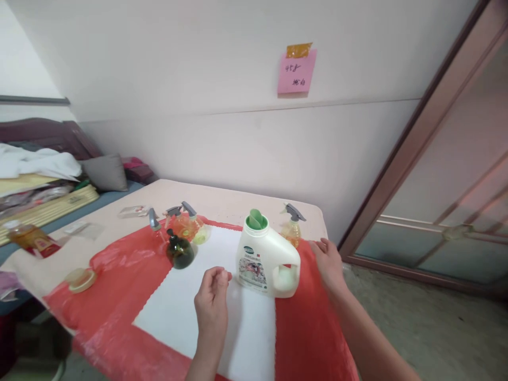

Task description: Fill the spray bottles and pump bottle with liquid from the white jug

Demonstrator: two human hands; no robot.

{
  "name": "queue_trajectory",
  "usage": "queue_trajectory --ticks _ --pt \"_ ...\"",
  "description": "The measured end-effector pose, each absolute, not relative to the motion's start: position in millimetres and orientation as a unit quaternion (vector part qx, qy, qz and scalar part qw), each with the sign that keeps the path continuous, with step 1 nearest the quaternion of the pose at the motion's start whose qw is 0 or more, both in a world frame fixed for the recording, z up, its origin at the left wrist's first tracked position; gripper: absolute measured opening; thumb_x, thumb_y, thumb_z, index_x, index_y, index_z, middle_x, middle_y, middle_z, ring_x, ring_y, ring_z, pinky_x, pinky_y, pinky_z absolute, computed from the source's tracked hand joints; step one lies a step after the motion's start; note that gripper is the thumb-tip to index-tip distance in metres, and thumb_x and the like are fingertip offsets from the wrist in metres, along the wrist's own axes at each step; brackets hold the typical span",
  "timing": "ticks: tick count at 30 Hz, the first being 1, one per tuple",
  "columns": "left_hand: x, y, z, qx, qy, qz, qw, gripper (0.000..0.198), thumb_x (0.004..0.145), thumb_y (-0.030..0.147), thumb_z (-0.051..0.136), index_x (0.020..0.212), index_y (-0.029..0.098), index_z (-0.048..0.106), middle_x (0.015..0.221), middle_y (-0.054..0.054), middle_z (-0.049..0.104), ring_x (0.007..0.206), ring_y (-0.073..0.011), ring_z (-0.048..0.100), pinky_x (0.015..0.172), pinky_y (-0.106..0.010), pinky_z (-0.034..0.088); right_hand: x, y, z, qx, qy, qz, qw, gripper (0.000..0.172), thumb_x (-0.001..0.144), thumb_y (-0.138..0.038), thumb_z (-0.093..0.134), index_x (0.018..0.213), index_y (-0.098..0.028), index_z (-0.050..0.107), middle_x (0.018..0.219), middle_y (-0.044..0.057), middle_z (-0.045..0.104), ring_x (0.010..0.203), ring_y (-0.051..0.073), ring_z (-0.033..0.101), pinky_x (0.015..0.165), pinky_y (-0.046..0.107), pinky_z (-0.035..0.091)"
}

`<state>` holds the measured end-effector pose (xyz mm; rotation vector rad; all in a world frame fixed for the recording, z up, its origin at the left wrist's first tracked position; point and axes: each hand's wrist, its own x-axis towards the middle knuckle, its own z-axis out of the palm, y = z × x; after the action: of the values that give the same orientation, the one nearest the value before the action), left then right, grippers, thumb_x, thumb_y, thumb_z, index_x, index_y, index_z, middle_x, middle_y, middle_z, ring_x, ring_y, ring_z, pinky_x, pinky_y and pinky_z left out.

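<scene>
A white detergent jug (265,260) with a green spout stands on a white cloth (206,312) laid over a red plastic sheet (123,280). My left hand (212,304) hovers over the cloth just left of the jug, fingers curled together with nothing visible in them. My right hand (328,262) rests flat on the red sheet to the right of the jug, fingers stretched out. A dark green round bottle (180,251) sits at the cloth's far left corner. Behind it stand an orange spray bottle (180,222) and a yellow-green one (198,230).
Another spray bottle (292,226) stands behind the jug. A small round lid (81,279) lies on the sheet at left. A bottle of amber liquid (29,238) lies at the table's left edge. A bed with piled bedding (43,169) is left, a sliding door (444,201) right.
</scene>
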<state>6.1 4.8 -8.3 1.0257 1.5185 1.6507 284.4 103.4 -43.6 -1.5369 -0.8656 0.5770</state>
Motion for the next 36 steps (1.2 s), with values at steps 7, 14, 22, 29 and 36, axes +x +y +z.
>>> queue_trajectory --ticks 7,14,22,29,36 --pt "2.4 8.5 -13.4 0.394 0.573 0.635 0.337 0.036 0.079 0.053 0.065 0.089 0.018 0.064 0.081 -0.007 0.070 0.083 -0.0228 0.067 0.079 -0.034 0.051 238.7 42.0 -14.5 -0.642 -0.340 0.258 0.636 0.045 0.079 -0.057 0.057 0.103 -0.019 0.063 0.103 0.007 0.067 0.096 0.023 0.061 0.084 0.036 0.047" --pt "-14.8 21.9 -11.4 0.371 0.569 0.665 0.310 0.023 0.082 0.041 0.064 0.085 0.018 0.062 0.075 -0.003 0.066 0.077 -0.0179 0.065 0.076 -0.030 0.049 214.7 10.8 -6.9 -0.629 -0.382 0.252 0.628 0.034 0.082 -0.053 0.054 0.073 -0.021 0.060 0.072 0.001 0.062 0.074 0.018 0.056 0.074 0.031 0.043" --pt "-36.6 37.3 -22.2 0.320 0.596 0.685 0.272 0.024 0.076 0.040 0.063 0.081 0.017 0.060 0.072 -0.005 0.066 0.071 -0.0183 0.065 0.070 -0.031 0.051 204.0 7.7 -9.6 -0.619 -0.453 0.289 0.572 0.047 0.078 -0.065 0.052 0.063 -0.021 0.056 0.063 0.001 0.058 0.066 0.019 0.053 0.064 0.030 0.039" --pt "-82.5 58.2 -41.5 0.266 0.664 0.685 0.138 0.026 0.074 0.037 0.061 0.092 0.020 0.056 0.092 -0.006 0.064 0.093 -0.0226 0.063 0.086 -0.038 0.048 204.7 11.1 -9.7 -0.588 -0.447 0.332 0.586 0.047 0.082 -0.063 0.051 0.061 -0.021 0.054 0.061 0.000 0.056 0.065 0.017 0.052 0.064 0.028 0.039" --pt "-130.4 117.3 -15.6 0.315 0.711 0.621 0.101 0.037 0.067 0.027 0.075 0.098 0.019 0.058 0.104 -0.010 0.063 0.110 -0.0288 0.057 0.098 -0.042 0.040 198.4 7.9 -11.8 -0.567 -0.449 0.376 0.580 0.047 0.083 -0.063 0.052 0.063 -0.021 0.055 0.063 0.000 0.056 0.065 0.017 0.052 0.063 0.028 0.039"
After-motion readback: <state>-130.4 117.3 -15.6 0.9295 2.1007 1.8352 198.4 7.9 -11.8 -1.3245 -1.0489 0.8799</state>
